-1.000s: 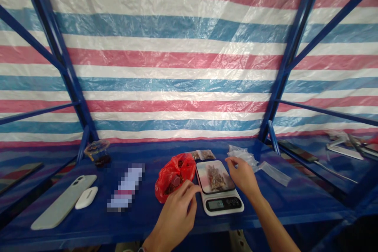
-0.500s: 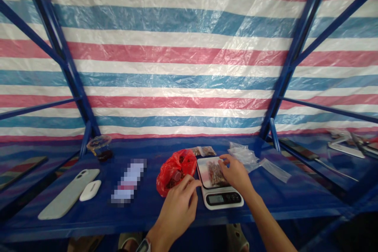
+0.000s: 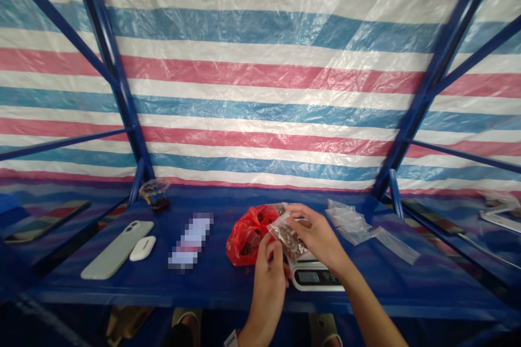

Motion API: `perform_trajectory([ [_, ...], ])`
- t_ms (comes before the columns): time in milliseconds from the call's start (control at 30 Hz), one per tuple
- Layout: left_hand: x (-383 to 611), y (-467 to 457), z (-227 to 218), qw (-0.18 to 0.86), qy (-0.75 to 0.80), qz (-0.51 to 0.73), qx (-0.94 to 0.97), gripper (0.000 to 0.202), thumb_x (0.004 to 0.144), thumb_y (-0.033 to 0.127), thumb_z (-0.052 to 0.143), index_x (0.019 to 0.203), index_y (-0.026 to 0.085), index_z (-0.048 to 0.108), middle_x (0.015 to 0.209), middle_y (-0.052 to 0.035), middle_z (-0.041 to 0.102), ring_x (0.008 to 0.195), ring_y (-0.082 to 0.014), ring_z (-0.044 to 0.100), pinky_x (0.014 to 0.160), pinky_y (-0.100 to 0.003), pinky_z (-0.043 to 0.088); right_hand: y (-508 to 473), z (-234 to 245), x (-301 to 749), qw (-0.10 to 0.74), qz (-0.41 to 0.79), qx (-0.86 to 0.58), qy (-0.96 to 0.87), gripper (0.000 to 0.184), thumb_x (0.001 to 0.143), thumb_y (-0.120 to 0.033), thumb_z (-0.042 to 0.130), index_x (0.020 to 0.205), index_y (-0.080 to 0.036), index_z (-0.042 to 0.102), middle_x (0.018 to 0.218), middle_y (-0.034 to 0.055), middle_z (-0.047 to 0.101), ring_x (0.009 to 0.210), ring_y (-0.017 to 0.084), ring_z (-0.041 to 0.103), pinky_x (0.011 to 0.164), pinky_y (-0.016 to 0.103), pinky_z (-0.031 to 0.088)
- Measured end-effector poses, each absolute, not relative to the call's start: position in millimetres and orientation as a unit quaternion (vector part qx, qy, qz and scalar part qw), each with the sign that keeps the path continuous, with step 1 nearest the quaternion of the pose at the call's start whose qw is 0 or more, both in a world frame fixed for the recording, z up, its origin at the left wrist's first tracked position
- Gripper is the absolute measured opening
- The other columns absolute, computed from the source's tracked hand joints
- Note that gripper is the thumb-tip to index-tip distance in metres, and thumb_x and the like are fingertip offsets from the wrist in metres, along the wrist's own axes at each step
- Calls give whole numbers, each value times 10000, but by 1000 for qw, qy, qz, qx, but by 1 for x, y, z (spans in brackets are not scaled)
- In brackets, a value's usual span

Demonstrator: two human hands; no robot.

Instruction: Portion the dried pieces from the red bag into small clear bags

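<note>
Both my hands hold a small clear bag (image 3: pixel 286 237) filled with brown pieces, lifted just above the white kitchen scale (image 3: pixel 315 277). My left hand (image 3: pixel 269 276) pinches its lower left edge. My right hand (image 3: pixel 319 238) grips its upper right side. An open red plastic bag (image 3: pixel 247 235) with more brown pieces lies just left of the scale on the blue shelf (image 3: pixel 211 282).
A pile of empty clear bags (image 3: pixel 352 222) lies right of the scale. To the left are a blurred packet (image 3: pixel 191 241), a white case (image 3: pixel 142 248), a pale phone (image 3: pixel 117 249) and a small clear cup (image 3: pixel 155 194). Blue shelf posts and a striped tarp stand behind.
My right hand picked the filled clear bag up off the scale, and my left hand rose from beside the red bag to take hold of it. The view shifted slightly.
</note>
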State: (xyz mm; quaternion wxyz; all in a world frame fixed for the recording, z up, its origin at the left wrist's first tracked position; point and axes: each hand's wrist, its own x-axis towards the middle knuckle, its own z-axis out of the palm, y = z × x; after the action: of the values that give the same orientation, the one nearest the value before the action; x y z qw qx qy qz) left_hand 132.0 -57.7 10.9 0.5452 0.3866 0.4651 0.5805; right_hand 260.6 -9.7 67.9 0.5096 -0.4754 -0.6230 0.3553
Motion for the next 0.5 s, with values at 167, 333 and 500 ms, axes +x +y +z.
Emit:
perform_trajectory([
  [167, 132, -56, -4, 575, 459, 610, 295, 798, 732, 837, 608, 1168, 169, 595, 414, 88, 479, 332, -117, 455, 364, -199, 304, -5, 64, 222, 436, 291, -506, -684, 239, 881, -275, 580, 1031, -210, 754, 986, 63, 790, 884, 223, 736, 822, 342, 576],
  [333, 127, -51, -24, 609, 464, 588, 260, 736, 721, 837, 588, 988, 151, 599, 451, 51, 538, 291, -107, 446, 329, -199, 268, -4, 58, 196, 352, 274, -545, -710, 304, 891, -197, 525, 1071, -175, 768, 1046, 97, 797, 937, 239, 744, 870, 348, 556],
  [500, 121, -50, -21, 615, 457, 603, 222, 616, 813, 678, 577, 1128, 149, 556, 604, 22, 629, 323, -90, 477, 339, -192, 285, -3, 57, 187, 351, 254, -537, -724, 308, 896, -201, 523, 1065, -184, 781, 1139, 100, 783, 1042, 264, 725, 967, 392, 529],
])
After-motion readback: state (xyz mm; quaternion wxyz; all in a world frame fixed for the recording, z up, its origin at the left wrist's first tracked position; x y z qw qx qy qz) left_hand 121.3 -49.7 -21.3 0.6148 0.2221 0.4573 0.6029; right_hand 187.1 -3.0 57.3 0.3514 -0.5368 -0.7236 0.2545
